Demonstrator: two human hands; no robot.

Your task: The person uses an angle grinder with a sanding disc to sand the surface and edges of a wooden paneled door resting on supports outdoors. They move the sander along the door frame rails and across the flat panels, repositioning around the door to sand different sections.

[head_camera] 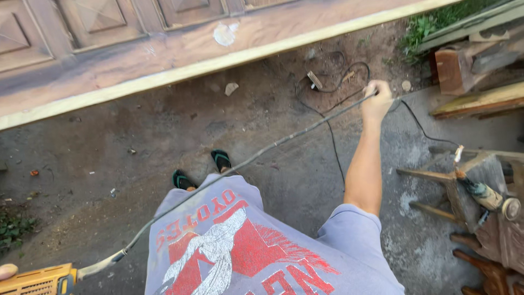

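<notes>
— Yellow plastic shows at the bottom left: one power tool (38, 280), with just a fingertip of the left hand (7, 271) at the frame's edge. Whether that hand grips the tool cannot be told.

— And its cord (262, 150)?

— One grey cord runs up from the tool, taut across the grey printed shirt (240, 246), to the right hand (376, 101). That hand is closed in a fist around it, arm stretched out, seemingly to keep the cord lifted off the ground.

— What lies below?

— Two green sandals (202, 169) on bare concrete. Past the fist, one thin black cable (333, 82) loops on the dirt. At right, another tool (486, 196) rests on a wooden stand (436, 177). Farthest off, one carved wooden door (109, 33) lies flat.
</notes>
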